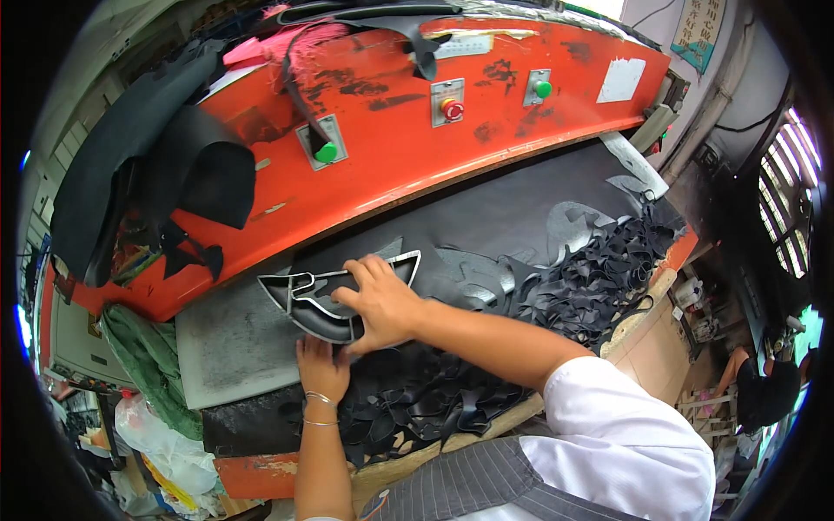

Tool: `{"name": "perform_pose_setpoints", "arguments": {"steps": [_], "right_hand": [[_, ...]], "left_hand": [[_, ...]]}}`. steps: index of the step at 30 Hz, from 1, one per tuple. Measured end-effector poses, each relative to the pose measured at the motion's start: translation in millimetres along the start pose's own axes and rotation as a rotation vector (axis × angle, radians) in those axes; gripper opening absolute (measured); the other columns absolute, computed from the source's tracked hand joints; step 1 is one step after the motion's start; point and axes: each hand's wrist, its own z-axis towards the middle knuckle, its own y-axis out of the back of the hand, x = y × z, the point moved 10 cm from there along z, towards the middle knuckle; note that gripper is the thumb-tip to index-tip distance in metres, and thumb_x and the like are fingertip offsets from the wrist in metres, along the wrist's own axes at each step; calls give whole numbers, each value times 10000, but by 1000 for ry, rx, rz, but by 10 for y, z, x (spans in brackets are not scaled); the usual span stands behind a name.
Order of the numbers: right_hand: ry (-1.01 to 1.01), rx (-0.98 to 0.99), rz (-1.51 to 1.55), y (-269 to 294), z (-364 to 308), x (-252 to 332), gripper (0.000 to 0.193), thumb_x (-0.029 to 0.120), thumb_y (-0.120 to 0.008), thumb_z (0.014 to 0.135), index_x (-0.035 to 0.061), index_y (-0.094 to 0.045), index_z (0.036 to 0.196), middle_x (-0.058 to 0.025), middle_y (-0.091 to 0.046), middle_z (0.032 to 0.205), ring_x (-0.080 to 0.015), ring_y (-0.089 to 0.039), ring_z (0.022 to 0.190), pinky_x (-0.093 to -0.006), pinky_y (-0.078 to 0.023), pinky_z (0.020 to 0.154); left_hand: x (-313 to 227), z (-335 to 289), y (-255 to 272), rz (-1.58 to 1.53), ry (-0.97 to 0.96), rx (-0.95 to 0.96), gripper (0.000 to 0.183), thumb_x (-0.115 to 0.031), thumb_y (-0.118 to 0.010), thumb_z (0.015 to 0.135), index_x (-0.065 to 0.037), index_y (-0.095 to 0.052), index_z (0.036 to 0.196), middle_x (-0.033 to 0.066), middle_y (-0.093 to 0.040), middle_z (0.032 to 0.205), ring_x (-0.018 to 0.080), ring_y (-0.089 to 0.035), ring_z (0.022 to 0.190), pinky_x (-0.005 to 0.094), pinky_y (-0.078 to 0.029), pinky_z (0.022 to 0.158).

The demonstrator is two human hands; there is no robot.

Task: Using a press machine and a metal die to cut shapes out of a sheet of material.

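A metal cutting die [334,328], a curved half-moon frame with a bent inner blade, sits over the grey board and dark sheet of the press bed. My right hand [382,301] grips its right part, thumb inside the frame and fingers over the far edge. My left hand [323,366], with bracelets on the wrist, lies at the die's near edge, fingers stretched forward and touching or close to it. The black sheet material [452,213] spreads behind the die and to its right. Dark cut scraps [417,395] lie just right of my left hand.
A red press beam [382,122] spans the far side, with green buttons [543,89] and a red stop button [453,109]. Black sheets [130,174] hang at its left. Scraps [599,269] pile on the right. A plastic bag [161,443] stands lower left; a person [769,391] is far right.
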Motion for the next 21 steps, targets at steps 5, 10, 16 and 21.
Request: {"name": "perform_pose_setpoints", "arguments": {"steps": [5,10,16,21], "right_hand": [[-122,-138,245,882,-679,64,809,510,-837,555,68,-549,1168,-306,-402,1298,-471,-414,1154,-539,-335,989],[-174,-262,382,1434,-1474,-274,776,502,-824,514,72,-585,1114,-288,-428,1273,-456,-457,1114,-527,-360,962],[-335,-471,327,2515,-2356,-565,762,656,-781,512,99,-659,1018,-282,-518,1116,-451,-531,962,-506,-447,832],[-539,-406,295,2819,-3238,-1082,1000,726,-745,563,33,-586,1266,-369,-436,1300,-515,-487,1147,-516,-409,1002]], "left_hand": [[-437,-152,186,-881,186,-104,521,-427,-383,1000,-37,-462,1337,170,-502,1341,349,-441,1280,466,-301,1097],[-2076,237,-209,-1759,139,85,694,-537,-253,1012,9,-320,1433,157,-434,1416,286,-417,1299,442,-315,1083],[-3967,729,-239,-1495,-283,141,657,-510,-382,972,45,-413,1322,168,-508,1280,292,-500,1153,414,-394,961],[-4703,907,-172,-1295,-585,-137,633,-488,-489,938,74,-490,1229,178,-570,1167,297,-569,1031,391,-461,859]]}}
